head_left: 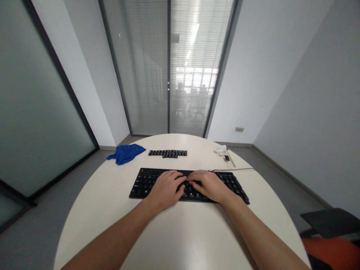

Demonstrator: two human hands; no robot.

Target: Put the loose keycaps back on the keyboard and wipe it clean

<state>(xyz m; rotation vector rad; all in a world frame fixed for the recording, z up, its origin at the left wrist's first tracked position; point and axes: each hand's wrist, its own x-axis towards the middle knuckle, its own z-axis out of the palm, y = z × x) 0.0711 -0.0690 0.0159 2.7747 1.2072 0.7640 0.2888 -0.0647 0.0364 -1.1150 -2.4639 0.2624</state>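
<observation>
Head view: left hand (165,187) and right hand (209,184), both loosely curled, meet over a flat black keyboard (192,194) on the smooth, round, cream counter (174,240); whether they pinch anything, I cannot tell. Beyond lie blocky black keycaps (170,153) and a crumpled blue cloth (126,153).

A crumpled blue cloth (126,154) lay near the far left edge of the round, pale table (180,240). Beyond stood glazing with slatted blinds (146,75); to the left, a dark-framed frosted panel (30,112). A small plate (239,129) sat low on the white wall (253,82). A black-and-red chair (332,250) stood at right.
</observation>
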